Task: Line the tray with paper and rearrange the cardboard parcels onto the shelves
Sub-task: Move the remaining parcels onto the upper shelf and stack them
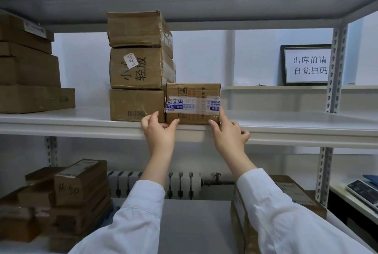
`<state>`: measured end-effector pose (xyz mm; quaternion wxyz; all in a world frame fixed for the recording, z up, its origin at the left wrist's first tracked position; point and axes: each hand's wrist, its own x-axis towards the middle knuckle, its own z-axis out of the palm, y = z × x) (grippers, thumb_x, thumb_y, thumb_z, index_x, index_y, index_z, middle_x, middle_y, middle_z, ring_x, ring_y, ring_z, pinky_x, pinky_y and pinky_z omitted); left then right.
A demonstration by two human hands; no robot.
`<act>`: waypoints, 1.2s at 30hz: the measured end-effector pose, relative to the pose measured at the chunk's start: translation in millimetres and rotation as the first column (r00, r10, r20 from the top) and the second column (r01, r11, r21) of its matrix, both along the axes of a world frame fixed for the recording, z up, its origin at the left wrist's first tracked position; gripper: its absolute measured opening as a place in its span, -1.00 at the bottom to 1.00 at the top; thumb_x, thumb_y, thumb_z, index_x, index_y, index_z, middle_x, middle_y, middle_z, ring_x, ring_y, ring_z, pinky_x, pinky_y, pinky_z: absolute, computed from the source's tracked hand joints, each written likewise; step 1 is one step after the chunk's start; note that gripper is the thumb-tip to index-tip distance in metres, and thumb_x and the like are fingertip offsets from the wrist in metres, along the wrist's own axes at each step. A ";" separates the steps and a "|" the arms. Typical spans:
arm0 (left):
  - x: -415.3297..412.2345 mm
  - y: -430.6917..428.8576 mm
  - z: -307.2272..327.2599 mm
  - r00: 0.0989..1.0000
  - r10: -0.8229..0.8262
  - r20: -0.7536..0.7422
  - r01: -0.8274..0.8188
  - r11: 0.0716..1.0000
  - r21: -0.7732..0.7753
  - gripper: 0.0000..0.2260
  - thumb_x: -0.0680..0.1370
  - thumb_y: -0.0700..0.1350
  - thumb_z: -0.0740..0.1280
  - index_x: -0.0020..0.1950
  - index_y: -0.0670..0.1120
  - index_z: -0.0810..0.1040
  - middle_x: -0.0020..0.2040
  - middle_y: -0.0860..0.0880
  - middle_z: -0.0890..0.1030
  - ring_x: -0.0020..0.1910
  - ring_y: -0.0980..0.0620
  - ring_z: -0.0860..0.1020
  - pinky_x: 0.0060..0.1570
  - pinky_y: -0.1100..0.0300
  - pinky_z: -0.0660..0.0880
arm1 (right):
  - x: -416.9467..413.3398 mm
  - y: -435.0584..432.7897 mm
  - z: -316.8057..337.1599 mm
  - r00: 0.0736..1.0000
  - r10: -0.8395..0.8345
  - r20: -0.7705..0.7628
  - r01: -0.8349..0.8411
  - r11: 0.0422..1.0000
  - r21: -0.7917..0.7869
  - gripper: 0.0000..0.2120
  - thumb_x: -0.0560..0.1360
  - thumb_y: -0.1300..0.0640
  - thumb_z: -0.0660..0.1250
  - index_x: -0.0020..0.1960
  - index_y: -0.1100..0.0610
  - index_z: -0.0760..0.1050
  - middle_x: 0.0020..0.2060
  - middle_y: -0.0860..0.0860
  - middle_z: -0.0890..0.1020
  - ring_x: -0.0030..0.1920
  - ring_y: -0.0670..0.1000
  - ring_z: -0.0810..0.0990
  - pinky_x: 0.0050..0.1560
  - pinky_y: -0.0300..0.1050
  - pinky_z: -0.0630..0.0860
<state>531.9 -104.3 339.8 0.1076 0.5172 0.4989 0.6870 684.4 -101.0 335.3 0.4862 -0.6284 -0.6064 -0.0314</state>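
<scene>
Your small parcel (193, 98) stands on the middle shelf (286, 129), right at its front edge. Its left side touches the bottom box (133, 104) of a stack of three.

Your left hand (158, 131) has its thumb laid against the parcel's lower left front corner. The forefinger points straight up over the face of the bottom box, spread well away from the thumb. I cannot tell whether that forefinger touches the parcel at all.

Your right hand (228, 133) pinches the lower right corner, with the thumb on the front and the forefinger up the right side. Its other fingers are curled against the shelf lip.

A strip of clear tape (192, 105) with blue print crosses the parcel's front. The print looks upside down and is too small to read.

The middle box (136, 68) of the stack carries handwritten characters ending in 轻放. A white sticker (129, 60) reading K-4545 partly covers the first ones. The top box (136, 28) shows no legible writing.

Behind the rack on the right, a framed sign (308, 65) reads 出库前请自觉扫码. On the lower shelf, a carton (80, 182) bears scrawled digits, perhaps 16-50.
</scene>
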 end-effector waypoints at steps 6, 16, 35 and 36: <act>4.4 -3.0 -2.0 0.995 -0.098 -0.006 0.098 0.995 -0.025 -0.52 0.52 -0.14 0.38 0.39 -0.25 0.38 0.33 -0.09 0.31 -0.02 0.12 0.45 0.07 0.42 0.33 | -2.7 6.6 5.2 0.999 -0.013 -0.045 0.010 0.998 -0.056 -0.60 0.64 -0.04 0.02 0.46 -0.19 0.14 0.19 -0.04 0.55 0.28 0.03 0.32 0.01 -0.06 0.07; 6.4 -5.3 -5.9 0.994 -0.106 -0.026 0.104 0.994 -0.044 -0.54 0.54 -0.12 0.34 0.40 -0.23 0.38 0.30 -0.13 0.40 -0.19 0.25 0.39 -0.04 0.52 0.20 | -3.7 4.2 4.8 0.987 0.063 -0.149 -0.080 0.991 -0.111 -0.51 0.62 -0.07 0.07 0.52 -0.15 0.02 0.32 0.09 0.41 0.36 0.13 0.23 0.28 0.00 0.13; 130.0 -14.6 -84.3 0.940 -0.219 0.261 0.186 0.971 0.148 -0.78 0.52 -0.29 0.25 0.15 -0.13 0.43 0.06 0.00 0.45 -0.10 0.13 0.43 -0.14 0.49 0.37 | 112.8 -24.7 -84.1 0.871 0.316 -0.377 -0.316 0.947 0.062 -0.87 0.53 0.22 0.29 -0.09 0.06 0.60 -0.27 -0.08 0.63 -0.19 -0.20 0.60 0.10 -0.12 0.51; 135.3 -13.4 -88.9 0.936 -0.223 0.271 0.191 0.972 0.139 -0.78 0.52 -0.30 0.24 0.14 -0.14 0.43 0.06 -0.01 0.45 -0.13 0.16 0.43 -0.15 0.50 0.38 | 118.7 -24.1 -89.1 0.874 0.295 -0.385 -0.306 0.951 0.035 -0.87 0.54 0.22 0.28 -0.07 0.07 0.60 -0.24 -0.06 0.64 -0.12 -0.12 0.61 0.12 -0.09 0.50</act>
